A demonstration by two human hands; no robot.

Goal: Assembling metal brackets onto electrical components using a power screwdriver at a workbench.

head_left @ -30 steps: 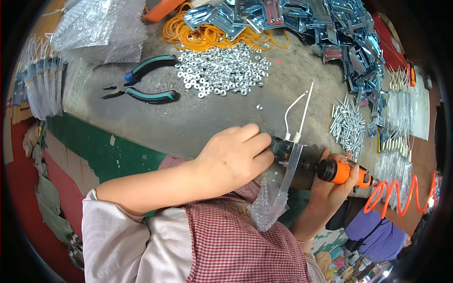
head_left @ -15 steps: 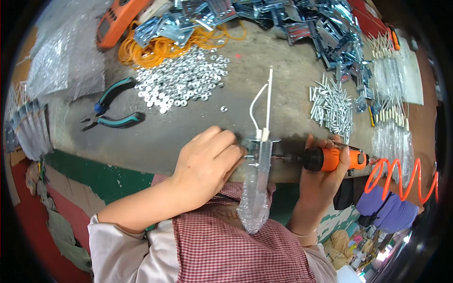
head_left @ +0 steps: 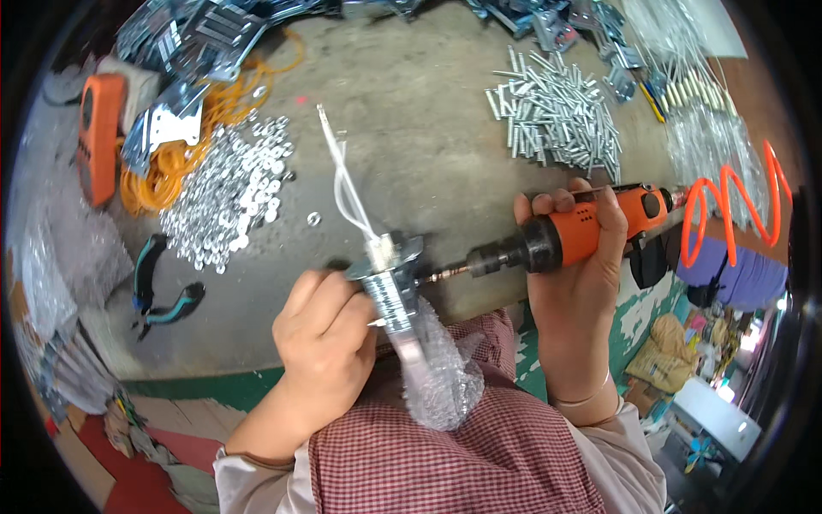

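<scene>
At tabletop (head_left: 402,146) edge: hands (head_left: 330,334), orange driver (head_left: 591,231); open room beyond.

The left hand (head_left: 330,338), toward half past seven, curls closed, knuckles upward; the right hand (head_left: 580,289), near three o'clock, grips palm-up.

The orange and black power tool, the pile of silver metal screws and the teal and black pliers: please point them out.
Orange and black power tool (head_left: 584,232): head view, its orange body.
Pile of silver metal screws (head_left: 561,118): head view, the heap's middle.
Teal and black pliers (head_left: 146,274): head view, upper handle.
</scene>
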